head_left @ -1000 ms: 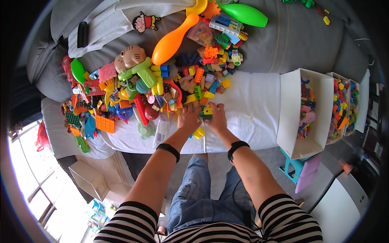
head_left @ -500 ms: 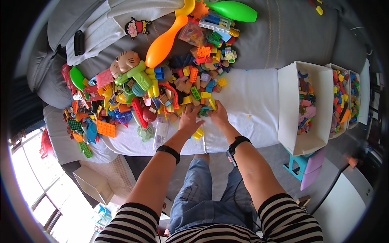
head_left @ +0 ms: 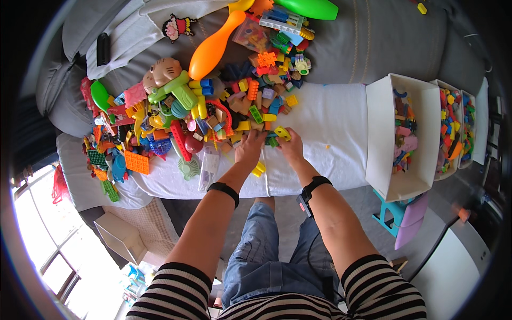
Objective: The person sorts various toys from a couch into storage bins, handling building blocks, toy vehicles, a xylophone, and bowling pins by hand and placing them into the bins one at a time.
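Note:
My right hand point(head_left: 292, 148) pinches a yellow toy block point(head_left: 282, 133) with dark round spots or holes, at the near right edge of a big toy pile. Just left of it, my left hand point(head_left: 249, 149) rests at the pile's edge, its fingertips in among wooden and coloured blocks. What those fingers touch is hidden. Between the hands lie small green and blue pieces point(head_left: 272, 141). A green block point(head_left: 256, 114) sits a little beyond my hands. Nearer to me, beside the left wrist, yellow pieces point(head_left: 258, 169) lie on the white cloth point(head_left: 330, 122).
White bins point(head_left: 380, 144) of sorted toys stand at the right. An orange toy pin point(head_left: 216, 47) and a green one point(head_left: 314, 8) lie at the back. A light green toy gun point(head_left: 178, 92) tops the heap at left. A teal and purple stool point(head_left: 394, 221) stands below the bins.
The yellow block in my right hand has turned from nearly upright to a slant, showing its spotted face. My left hand's fingers have drawn closer together at the pile. The view shifted slightly.

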